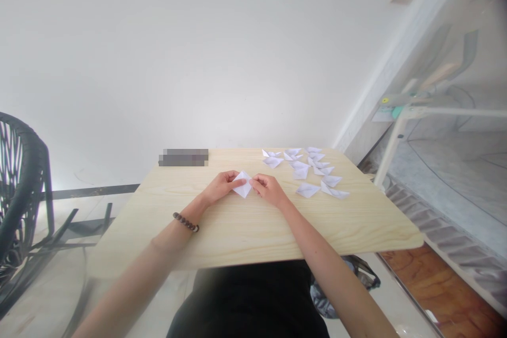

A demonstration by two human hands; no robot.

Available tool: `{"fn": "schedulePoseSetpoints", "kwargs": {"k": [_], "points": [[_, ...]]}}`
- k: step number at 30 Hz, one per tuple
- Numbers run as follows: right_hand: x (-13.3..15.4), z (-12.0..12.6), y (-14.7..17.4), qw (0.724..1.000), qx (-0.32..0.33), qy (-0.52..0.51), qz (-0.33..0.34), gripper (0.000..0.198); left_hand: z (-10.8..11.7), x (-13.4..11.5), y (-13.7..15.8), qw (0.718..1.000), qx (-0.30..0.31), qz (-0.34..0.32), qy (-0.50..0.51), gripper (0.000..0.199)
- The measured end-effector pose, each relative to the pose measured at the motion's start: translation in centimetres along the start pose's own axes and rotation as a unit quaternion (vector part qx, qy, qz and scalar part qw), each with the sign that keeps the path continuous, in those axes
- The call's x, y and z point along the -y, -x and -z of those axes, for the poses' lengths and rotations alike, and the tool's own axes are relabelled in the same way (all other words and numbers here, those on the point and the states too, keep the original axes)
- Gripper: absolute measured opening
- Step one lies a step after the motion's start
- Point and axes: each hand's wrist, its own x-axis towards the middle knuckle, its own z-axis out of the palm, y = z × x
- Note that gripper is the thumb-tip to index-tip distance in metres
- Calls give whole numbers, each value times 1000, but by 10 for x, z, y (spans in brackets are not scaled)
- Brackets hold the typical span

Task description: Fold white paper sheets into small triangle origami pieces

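Between my two hands is a small white folded paper [243, 188], shaped like a diamond, held just above the wooden table. My left hand [222, 186] grips its left side, the thumb lying across the front and the fingers behind. The right corner is pinched between the thumb and fingers of my right hand [268, 188]. Several white folded paper boats [308, 190] rest on the table to the right of my right hand, some close together or overlapping. A bracelet of dark beads is on my left wrist.
The pale wooden table [245, 237] stands against a white wall. A blurred-out dark object [183, 158] lies at its back left corner. A dark woven chair [27, 185] is at the left. To the right are a white metal frame [390, 153] and a pleated grey cloth edge [443, 237].
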Motion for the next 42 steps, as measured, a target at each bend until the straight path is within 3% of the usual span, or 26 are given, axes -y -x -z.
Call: {"fn": "schedulePoseSetpoints", "kwargs": {"k": [9, 14, 19, 25, 34, 42], "points": [[0, -2, 0, 1000, 18, 9, -9, 25, 5, 5, -4, 998, -44, 2, 38, 40], [0, 0, 0, 1000, 19, 23, -6, 28, 4, 6, -4, 998, -11, -15, 60, 38], [-5, 0, -1, 1000, -4, 17, -11, 30, -2, 1, -1, 999, 8, -24, 30, 32], [-7, -2, -2, 997, -22, 70, 6, 30, 1, 3, -1, 1000, -10, -24, -16, 29], [-2, -1, 1, 997, 15, 81, -11, 32, 1, -1, 0, 998, -35, -30, -32, 32], [0, -1, 0, 1000, 1, -2, -20, 38, 3, 5, -3, 998, -53, -24, -29, 33]]}}
